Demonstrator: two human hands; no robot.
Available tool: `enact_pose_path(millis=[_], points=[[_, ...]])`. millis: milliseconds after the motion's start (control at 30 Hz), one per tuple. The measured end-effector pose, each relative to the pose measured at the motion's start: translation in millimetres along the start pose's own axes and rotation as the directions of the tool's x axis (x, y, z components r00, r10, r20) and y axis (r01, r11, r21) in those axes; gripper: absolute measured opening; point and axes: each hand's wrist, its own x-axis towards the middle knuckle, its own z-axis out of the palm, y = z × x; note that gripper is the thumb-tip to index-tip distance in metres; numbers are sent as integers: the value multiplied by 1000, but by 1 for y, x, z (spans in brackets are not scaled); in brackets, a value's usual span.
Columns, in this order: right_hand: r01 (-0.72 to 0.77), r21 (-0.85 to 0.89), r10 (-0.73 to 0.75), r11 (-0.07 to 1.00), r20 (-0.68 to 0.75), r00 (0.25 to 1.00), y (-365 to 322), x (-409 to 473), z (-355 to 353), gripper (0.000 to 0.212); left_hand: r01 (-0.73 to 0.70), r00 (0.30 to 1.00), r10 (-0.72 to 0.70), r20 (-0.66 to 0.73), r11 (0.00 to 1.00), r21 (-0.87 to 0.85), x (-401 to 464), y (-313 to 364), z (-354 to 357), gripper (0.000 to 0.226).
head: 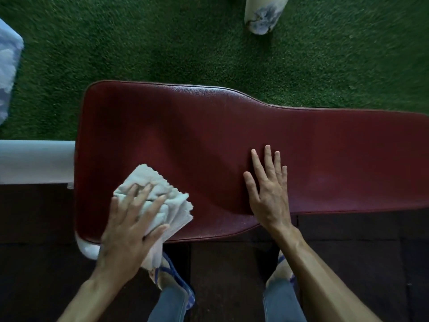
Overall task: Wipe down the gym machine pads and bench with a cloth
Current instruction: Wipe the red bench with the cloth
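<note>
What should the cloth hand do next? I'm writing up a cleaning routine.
Probably sweep the cloth rightward along the bench. The left hand presses it at the wide near-left end, while the long stretch toward the right hand, lying flat on the pad, remains uncovered.

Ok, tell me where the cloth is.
In the head view, the cloth lies on the bench pad's wide left end, near its front edge, under the left hand.
</note>
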Motion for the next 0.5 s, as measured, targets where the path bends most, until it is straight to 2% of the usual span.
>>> enact_pose_path(millis=[100,167,233,367,500], points=[[30,4,-30,1000,-6,1000,5,1,1,59,84,982,-95,-162,994,-74,51,2,-8,62],[56,-5,-56,998,14,998,12,0,-3,58,185,946,-200,-255,979,-82,102,12,-9,57],[83,-31,-82,996,32,996,21,0,-9,56,233,917,-247,-312,969,-82,152,31,-7,53],[-20,-100,18,995,-14,1000,62,1,-31,58,178,935,-178,-307,984,-30,188,89,10,53],[-91,-139,91,986,-2,996,99,-4,-53,59,-11,975,-11,-222,995,-97,105,128,32,52]])
